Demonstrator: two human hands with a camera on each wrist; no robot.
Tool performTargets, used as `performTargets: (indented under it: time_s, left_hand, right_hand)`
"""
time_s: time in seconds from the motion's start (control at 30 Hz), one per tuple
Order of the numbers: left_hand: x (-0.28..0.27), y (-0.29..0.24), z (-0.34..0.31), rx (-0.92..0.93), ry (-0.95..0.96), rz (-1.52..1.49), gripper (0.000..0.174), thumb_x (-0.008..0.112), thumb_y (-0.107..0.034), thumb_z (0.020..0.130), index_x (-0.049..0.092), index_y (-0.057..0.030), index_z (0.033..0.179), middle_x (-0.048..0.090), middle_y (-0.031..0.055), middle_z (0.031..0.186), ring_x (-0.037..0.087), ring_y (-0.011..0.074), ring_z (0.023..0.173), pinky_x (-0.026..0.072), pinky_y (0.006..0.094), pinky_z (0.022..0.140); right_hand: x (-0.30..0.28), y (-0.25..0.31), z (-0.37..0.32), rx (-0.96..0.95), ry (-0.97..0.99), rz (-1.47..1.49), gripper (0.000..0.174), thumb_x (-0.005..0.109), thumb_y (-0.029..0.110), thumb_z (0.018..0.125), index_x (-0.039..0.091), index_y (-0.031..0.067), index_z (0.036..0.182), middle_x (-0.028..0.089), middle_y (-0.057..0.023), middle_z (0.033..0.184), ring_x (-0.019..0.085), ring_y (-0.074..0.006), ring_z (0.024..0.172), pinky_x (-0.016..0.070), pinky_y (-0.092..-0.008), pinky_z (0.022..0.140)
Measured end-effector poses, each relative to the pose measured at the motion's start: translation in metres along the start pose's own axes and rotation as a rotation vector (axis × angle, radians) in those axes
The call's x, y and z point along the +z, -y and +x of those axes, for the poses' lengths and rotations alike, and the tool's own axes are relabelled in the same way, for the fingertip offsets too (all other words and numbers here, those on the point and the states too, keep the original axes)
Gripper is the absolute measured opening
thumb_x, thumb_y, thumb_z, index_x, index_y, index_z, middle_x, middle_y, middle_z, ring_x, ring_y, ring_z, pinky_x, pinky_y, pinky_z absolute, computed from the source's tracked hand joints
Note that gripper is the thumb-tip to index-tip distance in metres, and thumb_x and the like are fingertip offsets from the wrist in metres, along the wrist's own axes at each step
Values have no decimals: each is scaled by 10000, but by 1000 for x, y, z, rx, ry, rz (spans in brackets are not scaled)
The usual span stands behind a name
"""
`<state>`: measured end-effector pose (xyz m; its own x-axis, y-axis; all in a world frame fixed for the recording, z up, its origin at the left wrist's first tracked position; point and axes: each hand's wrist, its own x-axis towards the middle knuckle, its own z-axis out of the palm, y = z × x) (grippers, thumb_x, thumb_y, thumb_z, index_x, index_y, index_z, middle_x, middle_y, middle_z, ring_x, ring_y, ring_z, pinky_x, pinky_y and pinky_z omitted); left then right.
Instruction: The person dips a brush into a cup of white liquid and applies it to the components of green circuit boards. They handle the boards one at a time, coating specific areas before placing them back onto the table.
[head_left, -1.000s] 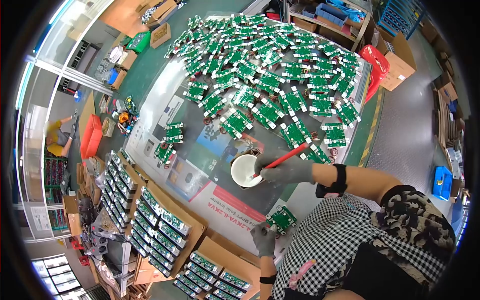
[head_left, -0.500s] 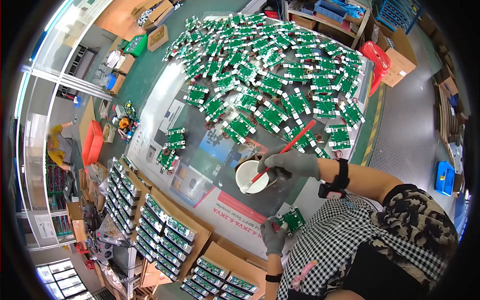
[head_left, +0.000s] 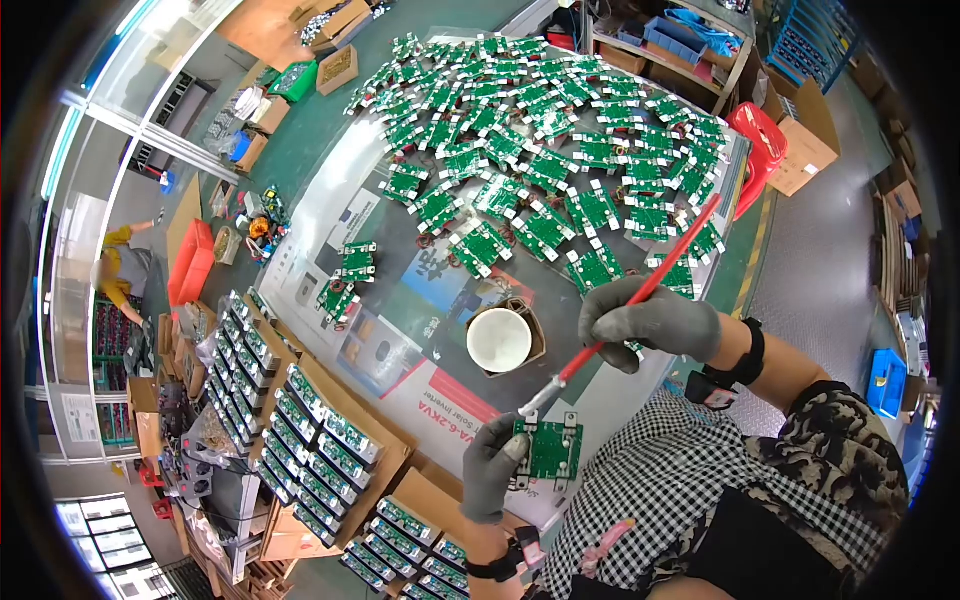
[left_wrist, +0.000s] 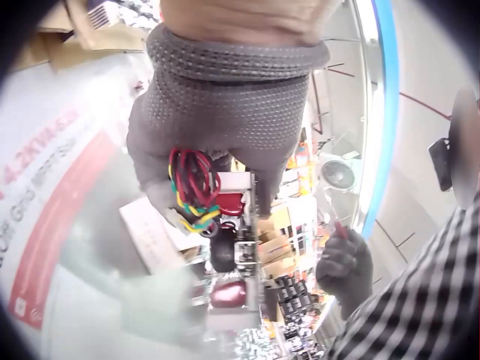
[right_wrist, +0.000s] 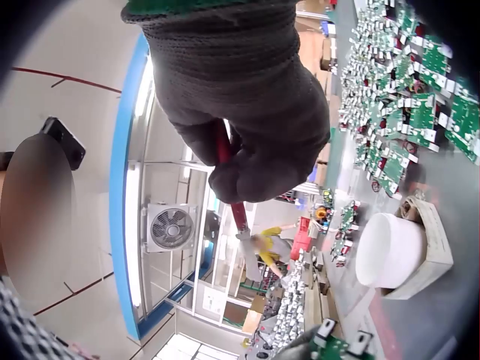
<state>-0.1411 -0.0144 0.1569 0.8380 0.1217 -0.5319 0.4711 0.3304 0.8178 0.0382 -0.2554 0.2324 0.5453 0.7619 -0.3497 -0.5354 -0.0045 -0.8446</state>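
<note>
My gloved right hand (head_left: 650,322) pinches a long red brush (head_left: 662,268), whose pale tip hangs over the upper corner of a green circuit board (head_left: 552,449). My gloved left hand (head_left: 492,466) grips that board by its left edge, near my body. In the left wrist view, red, yellow and green wires (left_wrist: 196,189) bunch beside the fingers of the left hand (left_wrist: 217,120), and dark and red parts show on the board's underside. A white round cup (head_left: 499,341) stands in a cardboard holder (head_left: 538,334), left of the right hand.
Many green boards (head_left: 504,145) spread over the far part of the table; two more (head_left: 338,299) lie at its left. Boxes holding rows of boards (head_left: 325,455) stand at the near left. Beyond the right edge is a red stool (head_left: 758,145). A person in yellow is far left.
My right hand has drawn the brush out of the cup and moved right, its tip now over the board. My left hand has raised the board, which shows larger and flatter to the head view.
</note>
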Motion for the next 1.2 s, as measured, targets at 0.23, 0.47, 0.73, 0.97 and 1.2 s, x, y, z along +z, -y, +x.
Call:
performTargets:
  time_s: [0.23,0.47,0.73,0.97,1.2]
  left_hand:
    - [9,-37,-10,-106,259,76,425,670,-149,814,547,43,1172,630,90,1035,593,138,924,475,271,828]
    - [14,-47,-16,-171,338,90,389,672,-107,816,565,24,1167,636,56,996,586,94,845,473,225,739]
    - [23,-54,-18,-198,337,129,380,678,-100,817,572,13,1164,634,27,941,566,54,756,453,187,641]
    - [21,-56,-18,-203,322,149,374,659,-90,811,574,30,1155,640,52,955,584,82,797,472,211,692]
    - [15,-62,-19,-141,228,76,365,638,-78,802,577,46,1140,649,101,1002,616,143,881,491,260,789]
  right_hand:
    - [3,8,-26,-3,42,-102,165,529,118,811,609,0,895,555,-25,639,513,-83,530,392,-220,472]
    - [9,21,-40,-156,191,-403,194,553,107,759,641,-19,876,592,-26,689,537,-89,625,426,-255,564]
    - [17,28,-47,-272,282,-455,171,586,68,730,654,-45,839,612,-122,725,587,-195,642,449,-299,576]
    - [5,26,-46,-295,187,-503,193,573,96,744,642,-50,852,620,-84,713,575,-136,645,458,-285,584]
    - [11,25,-55,-401,305,-461,163,583,72,730,659,-44,816,606,-125,707,579,-207,612,440,-315,542]
